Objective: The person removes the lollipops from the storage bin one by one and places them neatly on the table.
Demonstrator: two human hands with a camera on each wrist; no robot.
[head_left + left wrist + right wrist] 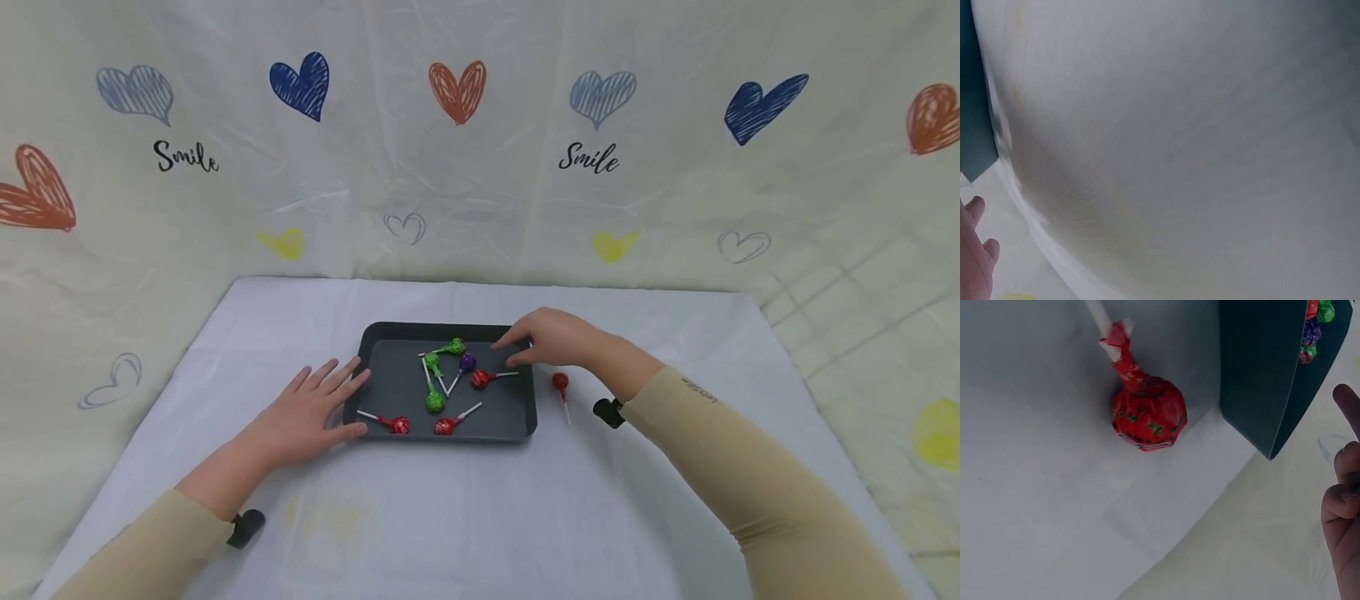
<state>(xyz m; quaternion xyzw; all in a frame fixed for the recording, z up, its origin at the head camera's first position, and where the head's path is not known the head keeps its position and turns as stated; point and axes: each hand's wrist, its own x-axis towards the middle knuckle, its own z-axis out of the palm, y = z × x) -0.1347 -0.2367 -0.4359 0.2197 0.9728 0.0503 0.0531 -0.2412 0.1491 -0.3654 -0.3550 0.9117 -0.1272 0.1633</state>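
A dark grey tray (495, 421) lies on the white-covered table with several lollipops in it. Those are green lollipops (435, 402), a purple lollipop (467, 362) and red lollipops (480, 379). My left hand (303, 417), fingers spread, is at the tray's left side, its fingertips by the rim. Over the right rim reaches my right hand (562, 337), index finger and thumb apart, with nothing visible between them. Outside the tray, below that hand, another red lollipop (560, 381) lies on the cloth; it appears large in the right wrist view (1149, 415).
White cloth (450, 517) covers the table around the tray. Behind it hangs a pale sheet (510, 192) printed with hearts and "Smile". A small black device (608, 412) sits at the right wrist, and another black device (246, 528) at the left wrist.
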